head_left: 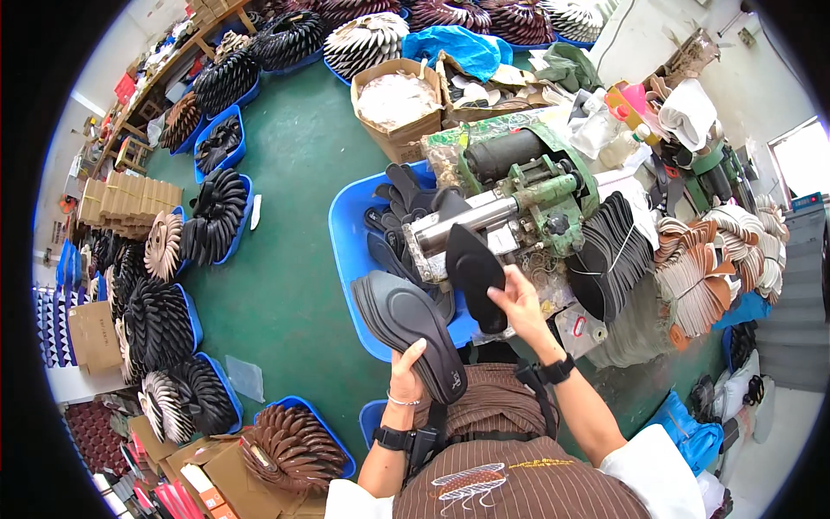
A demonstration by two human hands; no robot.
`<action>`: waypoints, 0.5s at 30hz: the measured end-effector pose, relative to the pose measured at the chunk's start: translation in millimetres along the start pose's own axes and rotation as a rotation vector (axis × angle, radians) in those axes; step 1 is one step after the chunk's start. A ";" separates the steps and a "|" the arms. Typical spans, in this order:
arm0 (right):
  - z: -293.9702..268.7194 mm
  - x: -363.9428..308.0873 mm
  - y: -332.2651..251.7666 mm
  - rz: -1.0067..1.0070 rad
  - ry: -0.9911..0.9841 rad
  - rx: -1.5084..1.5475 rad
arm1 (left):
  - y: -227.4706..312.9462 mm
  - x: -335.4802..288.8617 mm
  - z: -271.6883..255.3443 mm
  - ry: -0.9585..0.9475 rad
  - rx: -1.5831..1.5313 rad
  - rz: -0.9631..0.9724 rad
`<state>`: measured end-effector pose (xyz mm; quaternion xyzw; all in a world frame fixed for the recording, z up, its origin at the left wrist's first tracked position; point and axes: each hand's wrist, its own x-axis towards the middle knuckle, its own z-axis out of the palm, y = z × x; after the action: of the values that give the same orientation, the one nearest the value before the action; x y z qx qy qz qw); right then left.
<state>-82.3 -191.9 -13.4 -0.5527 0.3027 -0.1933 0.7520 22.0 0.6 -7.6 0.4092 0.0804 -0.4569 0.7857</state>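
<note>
My left hand (406, 374) is closed round the heel end of a stack of dark grey insoles (399, 318), fanned slightly at the far end. In my right hand (520, 303), a single black insole (474, 272) is pinched by its edge, tilted in front of the machine's rollers. A green roller machine (553, 195) with a shiny metal roller (462, 223) stands just beyond my hands. Below it a blue tub (346, 242) holds several loose black insoles (402, 195); part of its inside is hidden by the stack and the machine.
Bundled black insoles (609, 255) lie right of the machine, beside tan and white bundles (692, 285). A cardboard box (396, 104) stands behind the tub. Blue tubs of fanned insoles (216, 216) line the left side of the green floor (290, 173). A blue bag (687, 432) sits at lower right.
</note>
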 end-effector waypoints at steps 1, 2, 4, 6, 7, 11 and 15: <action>0.3 -8.4 2.6 -0.041 0.023 -0.168 | 0.5 -0.9 0.2 -0.006 0.034 -0.006; -7.5 -15.7 15.2 -0.017 -0.090 -0.112 | 0.0 0.0 0.9 -0.020 0.044 -0.006; -13.1 -28.6 32.7 0.170 0.010 0.135 | -1.2 1.0 1.7 -0.037 0.065 -0.006; -33.6 -12.6 52.6 0.068 0.257 0.025 | -3.8 2.3 8.6 -0.053 0.068 -0.030; -30.5 0.7 42.7 0.071 0.260 0.020 | -4.7 3.0 8.4 -0.055 0.085 -0.039; 13.6 8.1 6.6 0.172 0.110 0.105 | -12.4 3.8 5.5 -0.120 0.191 -0.011; 20.2 -36.8 16.8 0.301 0.021 -0.091 | -15.1 1.9 12.7 -0.131 0.411 0.163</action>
<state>-96.8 -149.2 -16.3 -0.5324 0.3984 -0.0704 0.7435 8.1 -13.5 -8.8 0.5352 -0.0989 -0.4243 0.7237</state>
